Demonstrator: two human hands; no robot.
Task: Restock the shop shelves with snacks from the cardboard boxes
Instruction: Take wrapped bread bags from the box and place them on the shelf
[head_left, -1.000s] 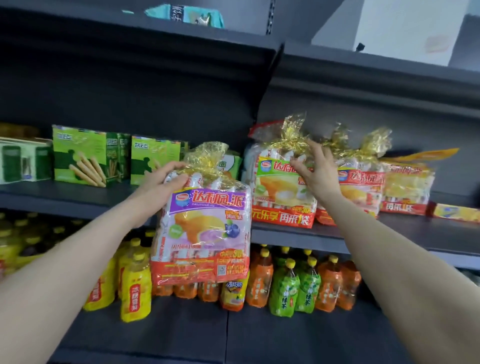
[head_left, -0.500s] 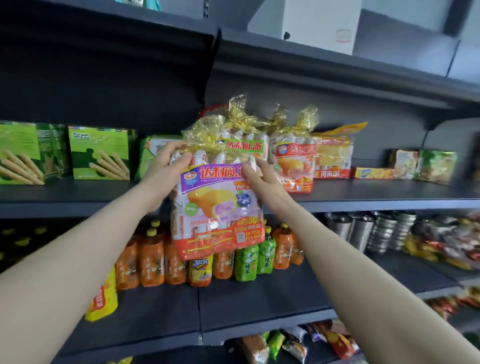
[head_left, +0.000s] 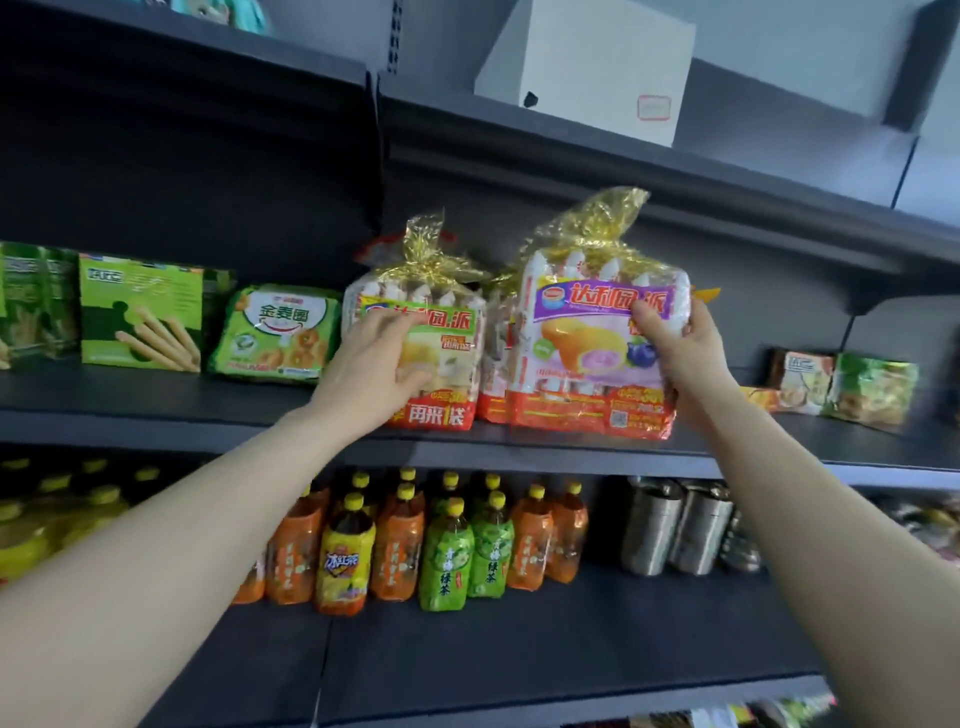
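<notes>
Purple bag (head_left: 597, 353) now on shelf (head_left: 208, 410), right hand (head_left: 675, 343) gripping.

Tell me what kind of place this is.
Most likely a small shop aisle: dark metal shelving stocked with rows of bottled tea, boxed biscuit sticks and bagged snack cakes, one purple-labelled bag held on the shelf by the right hand.

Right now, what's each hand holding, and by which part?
The right hand grips the purple-label pie bag by its upper right edge. The left hand presses the green-label pie bag, not gripping.
</notes>
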